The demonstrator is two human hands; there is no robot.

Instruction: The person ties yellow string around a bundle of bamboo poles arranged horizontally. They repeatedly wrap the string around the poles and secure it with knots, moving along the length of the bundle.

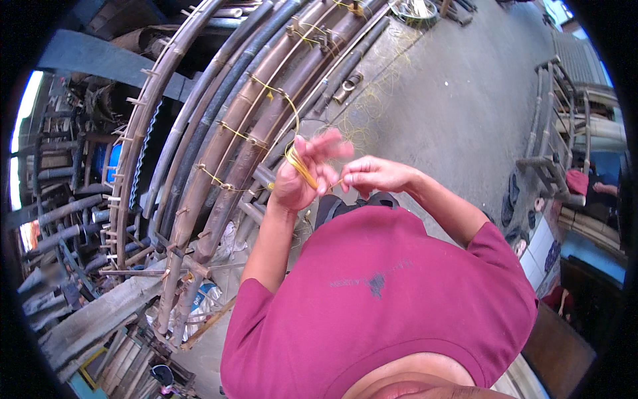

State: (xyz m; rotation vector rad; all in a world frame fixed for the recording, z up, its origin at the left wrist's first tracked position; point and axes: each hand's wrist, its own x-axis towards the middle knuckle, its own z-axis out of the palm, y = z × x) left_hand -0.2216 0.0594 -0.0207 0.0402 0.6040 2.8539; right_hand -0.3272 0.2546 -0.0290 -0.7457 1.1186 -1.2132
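My left hand is raised in front of my chest, with a looped bundle of yellow strands lying across its palm, held at the thumb. Its outer fingers are stretched and blurred by motion. One yellow strand curves up from this hand toward the long bamboo poles, which carry several yellow ties. My right hand is just beside it, thumb and fingers pinched together on a short length of the strand between the hands. Whether the strand is fibre or plastic I cannot tell.
A tangle of thin yellow strands lies on the grey concrete floor. A round basin stands at the far end. Stacked poles and timber fill the left side. A bamboo frame stands at the right, near a person's arm.
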